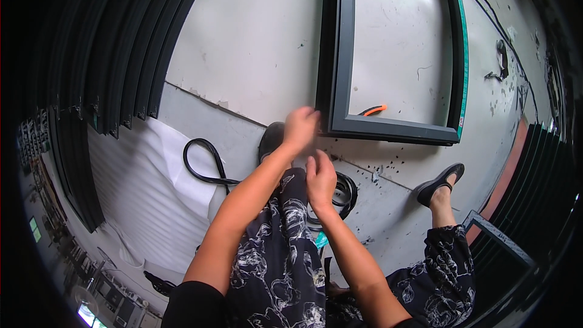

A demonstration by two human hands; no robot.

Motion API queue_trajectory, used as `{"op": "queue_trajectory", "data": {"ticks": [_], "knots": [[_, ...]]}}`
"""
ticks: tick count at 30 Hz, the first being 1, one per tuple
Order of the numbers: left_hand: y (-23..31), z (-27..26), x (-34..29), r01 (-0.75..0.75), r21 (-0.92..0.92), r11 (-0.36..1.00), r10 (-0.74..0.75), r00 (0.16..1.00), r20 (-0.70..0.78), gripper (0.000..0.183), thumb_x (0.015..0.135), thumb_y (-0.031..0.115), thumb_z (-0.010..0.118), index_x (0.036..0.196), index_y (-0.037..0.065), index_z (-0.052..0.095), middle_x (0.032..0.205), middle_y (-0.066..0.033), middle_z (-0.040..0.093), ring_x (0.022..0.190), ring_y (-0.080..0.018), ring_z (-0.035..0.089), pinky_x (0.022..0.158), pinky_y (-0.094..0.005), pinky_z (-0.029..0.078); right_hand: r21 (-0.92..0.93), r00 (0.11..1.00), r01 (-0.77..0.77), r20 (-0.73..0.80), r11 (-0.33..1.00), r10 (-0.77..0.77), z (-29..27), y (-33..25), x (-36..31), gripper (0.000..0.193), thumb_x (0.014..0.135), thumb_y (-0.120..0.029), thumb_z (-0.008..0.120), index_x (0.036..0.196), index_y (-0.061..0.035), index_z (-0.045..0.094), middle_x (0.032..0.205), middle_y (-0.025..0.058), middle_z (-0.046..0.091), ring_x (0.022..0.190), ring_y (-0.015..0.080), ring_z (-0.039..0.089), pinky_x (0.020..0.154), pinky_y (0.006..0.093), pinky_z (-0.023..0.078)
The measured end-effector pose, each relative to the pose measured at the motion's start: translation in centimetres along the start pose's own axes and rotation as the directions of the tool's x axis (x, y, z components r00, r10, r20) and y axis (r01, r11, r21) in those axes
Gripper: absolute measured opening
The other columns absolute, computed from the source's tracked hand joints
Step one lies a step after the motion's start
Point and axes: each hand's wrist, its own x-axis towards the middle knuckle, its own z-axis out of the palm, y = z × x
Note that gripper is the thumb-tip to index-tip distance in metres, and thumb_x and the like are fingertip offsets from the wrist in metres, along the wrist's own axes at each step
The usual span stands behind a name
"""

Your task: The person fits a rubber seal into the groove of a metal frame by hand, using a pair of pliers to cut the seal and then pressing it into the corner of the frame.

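My left hand [300,130] is at the near left corner of a dark grey metal frame [395,126], its fingers curled and blurred by motion. Just below it, over my knee, is my right hand [322,180], with thumb and fingers bent together. A dark smear lies between the two hands; what they pinch cannot be made out. Behind my right hand lies a coil of black rubber strip [347,197]. Another black loop [206,178] curves out on the left. Inside the frame, by its near bar, rests a tool with an orange-tipped handle [375,110].
Long dark profiles [130,54] are stacked at the left above white foam sheeting [143,182]. More dark profiles [528,176] stand at the right, near another dark frame [498,237]. Small black scraps [392,167] litter the floor. My shod foot [438,186] is stretched out right.
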Motion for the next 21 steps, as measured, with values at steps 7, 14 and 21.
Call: {"op": "queue_trajectory", "data": {"ticks": [7, 14, 21], "knots": [[1.2, 0.3, -0.4, -0.077, 0.205, 0.976, 0.099, 0.99, -0.1, 0.025, 0.084, 0.019, 0.057, 0.076, -0.004, 0.06, 0.056, -0.0036, 0.052, 0.053, -0.0101, 0.043, 0.052, -0.0284, 0.038, 0.003, 1.0, -0.008, -0.007, 1.0, 0.008, 0.1, -0.7, 0.1, 0.026, 0.084, -0.015, 0.054, 0.104, 0.0026, 0.056, 0.096, 0.0218, 0.06, 0.088, 0.0372, 0.057, 0.077, 0.0401, 0.046], [-0.9, -0.5, -0.5, 0.084, -0.012, 0.996, -0.083, 0.995, 0.059, 0.023, 0.087, 0.021, 0.055, 0.08, 0.0, 0.062, 0.06, 0.0006, 0.054, 0.054, -0.0051, 0.043, 0.049, -0.0219, 0.036, 0.015, 0.999, -0.024, 0.035, 1.0, 0.024, 0.1, -0.3, 0.4, 0.026, 0.083, -0.015, 0.055, 0.103, 0.0027, 0.056, 0.095, 0.0217, 0.06, 0.088, 0.0371, 0.057, 0.077, 0.0402, 0.046], [-0.7, 0.0, -0.8, -0.022, 0.265, 0.964, 0.029, 0.999, -0.021, 0.021, 0.087, 0.02, 0.056, 0.087, 0.0, 0.062, 0.067, 0.0015, 0.056, 0.057, -0.0065, 0.049, 0.051, -0.0218, 0.04, 0.015, 0.999, 0.016, 0.048, 1.0, -0.016, 0.6, 0.2, 0.5, 0.027, 0.082, -0.016, 0.057, 0.103, 0.0018, 0.056, 0.092, 0.0215, 0.06, 0.084, 0.0372, 0.057, 0.074, 0.0403, 0.046]]}}
